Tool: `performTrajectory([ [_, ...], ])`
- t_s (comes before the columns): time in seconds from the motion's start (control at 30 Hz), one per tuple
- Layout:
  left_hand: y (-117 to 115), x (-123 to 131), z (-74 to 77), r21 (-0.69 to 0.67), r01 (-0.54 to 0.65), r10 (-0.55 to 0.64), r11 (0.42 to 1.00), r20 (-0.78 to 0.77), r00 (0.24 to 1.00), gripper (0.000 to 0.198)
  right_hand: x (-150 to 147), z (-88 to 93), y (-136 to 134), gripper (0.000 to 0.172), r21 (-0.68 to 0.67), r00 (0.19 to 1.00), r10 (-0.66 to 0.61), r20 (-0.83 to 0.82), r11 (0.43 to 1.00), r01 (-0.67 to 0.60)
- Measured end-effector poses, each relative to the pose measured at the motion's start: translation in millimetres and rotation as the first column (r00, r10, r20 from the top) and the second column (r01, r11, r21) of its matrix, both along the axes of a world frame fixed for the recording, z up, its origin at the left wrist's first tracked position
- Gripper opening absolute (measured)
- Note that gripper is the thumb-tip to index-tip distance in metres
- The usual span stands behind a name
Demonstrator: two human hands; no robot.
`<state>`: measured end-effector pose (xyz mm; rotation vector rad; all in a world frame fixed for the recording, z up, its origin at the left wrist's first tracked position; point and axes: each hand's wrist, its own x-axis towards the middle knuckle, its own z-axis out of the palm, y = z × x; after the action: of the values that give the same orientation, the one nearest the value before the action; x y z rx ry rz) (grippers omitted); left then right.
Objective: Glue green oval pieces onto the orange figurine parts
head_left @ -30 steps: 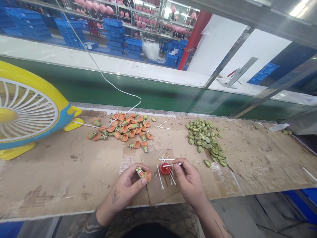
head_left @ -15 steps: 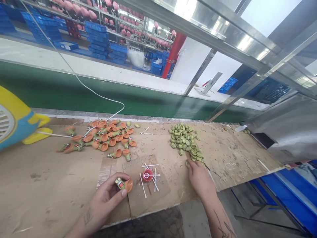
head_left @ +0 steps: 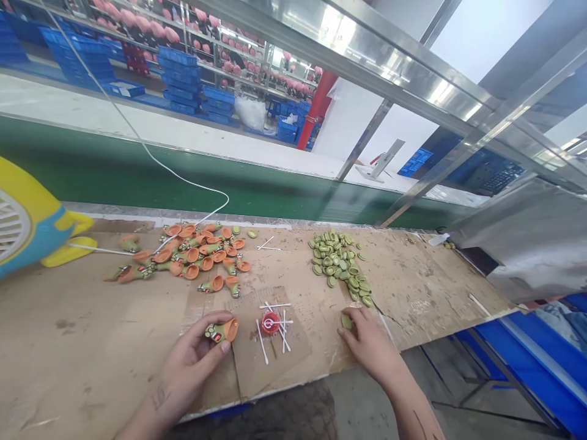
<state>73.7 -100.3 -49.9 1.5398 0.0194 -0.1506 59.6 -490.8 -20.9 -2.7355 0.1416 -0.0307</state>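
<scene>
Thumb and fingers of the left hand (head_left: 192, 359) grasp a small green-and-orange figurine with a cupped end (head_left: 222, 331); the right hand's (head_left: 370, 343) fingers pinch an olive-green oval piece (head_left: 347, 322). Between the hands, white cotton swabs (head_left: 262, 343) surround a small round red pot (head_left: 266, 326). Farther away, similar figurines (head_left: 206, 263) heap left, green ovals (head_left: 331, 261) right, on brown cardboard (head_left: 137, 360).
</scene>
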Motion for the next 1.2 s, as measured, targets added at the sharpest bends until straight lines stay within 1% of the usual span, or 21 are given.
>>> performTrajectory([
  [0.1,0,1,-2.2,-0.016,-0.010,0.010,1.000,0.011,1.000,0.039,2,4.0,3,0.015,0.041,1.000,0.008,-0.024,0.999,-0.007],
  [0.17,-1,0,-2.3,-0.024,0.007,-0.007,1.000,-0.005,1.000,0.041,1,12.4,13,0.017,0.086,0.999,0.031,-0.024,0.996,-0.029],
  [0.23,-3,-1,-1.0,-0.044,0.014,-0.015,0.999,-0.010,1.000,0.041,-2,22.5,33,0.023,0.224,0.997,0.081,0.006,0.971,-0.080],
  [0.27,-4,-2,0.0,-0.059,0.013,-0.013,0.998,0.000,1.000,0.041,-3,27.4,46,0.023,0.335,0.993,0.116,0.037,0.934,-0.122],
  [0.3,-5,-2,1.1,-0.074,0.009,-0.008,0.997,0.014,1.000,0.040,-5,31.8,61,0.022,0.454,0.985,0.152,0.079,0.875,-0.171],
  [0.37,-6,-3,3.2,-0.093,0.004,0.000,0.996,0.043,0.999,0.038,-7,39.2,92,0.015,0.631,0.965,0.213,0.155,0.730,-0.263],
  [0.43,-7,-4,4.5,-0.102,0.006,0.002,0.995,0.071,0.997,0.035,-7,44.7,121,0.013,0.741,0.950,0.257,0.179,0.600,-0.302],
  [0.47,-7,-5,4.7,-0.107,0.006,0.003,0.994,0.086,0.996,0.034,-7,46.9,134,0.016,0.784,0.946,0.276,0.170,0.544,-0.300],
  [0.5,-7,-6,4.6,-0.113,0.007,0.004,0.994,0.102,0.995,0.032,-6,48.9,145,0.021,0.815,0.943,0.295,0.156,0.501,-0.292],
  [0.53,-7,-6,4.2,-0.122,0.008,0.007,0.992,0.120,0.993,0.032,-5,50.6,154,0.026,0.832,0.940,0.310,0.141,0.477,-0.282],
  [0.57,-7,-7,3.5,-0.134,0.010,0.009,0.991,0.137,0.990,0.031,-4,52.1,161,0.030,0.833,0.936,0.327,0.129,0.477,-0.281],
  [0.6,-6,-8,2.7,-0.146,0.012,0.010,0.989,0.153,0.988,0.030,-2,53.4,166,0.032,0.814,0.930,0.347,0.122,0.501,-0.293],
  [0.67,-6,-9,0.8,-0.171,0.016,0.013,0.985,0.172,0.985,0.030,2,55.0,174,0.035,0.716,0.913,0.387,0.131,0.600,-0.357],
  [0.73,-6,-10,-0.8,-0.184,0.021,0.013,0.983,0.185,0.983,0.030,5,55.2,179,0.037,0.574,0.891,0.426,0.157,0.695,-0.433],
  [0.8,-6,-9,-1.8,-0.185,0.020,0.018,0.982,0.205,0.979,0.032,7,53.9,183,0.035,0.453,0.872,0.454,0.181,0.749,-0.484],
  [0.9,-7,-8,-1.7,-0.188,0.023,0.024,0.982,0.244,0.970,0.032,8,51.2,189,0.033,0.336,0.854,0.485,0.185,0.786,-0.519],
  [0.97,-8,-8,-1.0,-0.190,0.028,0.024,0.981,0.266,0.964,0.032,8,50.0,192,0.032,0.293,0.850,0.496,0.176,0.798,-0.526],
  [1.07,-7,-7,-0.5,-0.171,0.030,0.022,0.985,0.295,0.955,0.032,8,48.7,194,0.033,0.282,0.848,0.502,0.168,0.800,-0.529],
  [1.2,-5,-7,-1.7,-0.109,0.022,0.014,0.994,0.318,0.948,0.034,11,45.8,193,0.034,0.278,0.838,0.510,0.194,0.791,-0.545],
])
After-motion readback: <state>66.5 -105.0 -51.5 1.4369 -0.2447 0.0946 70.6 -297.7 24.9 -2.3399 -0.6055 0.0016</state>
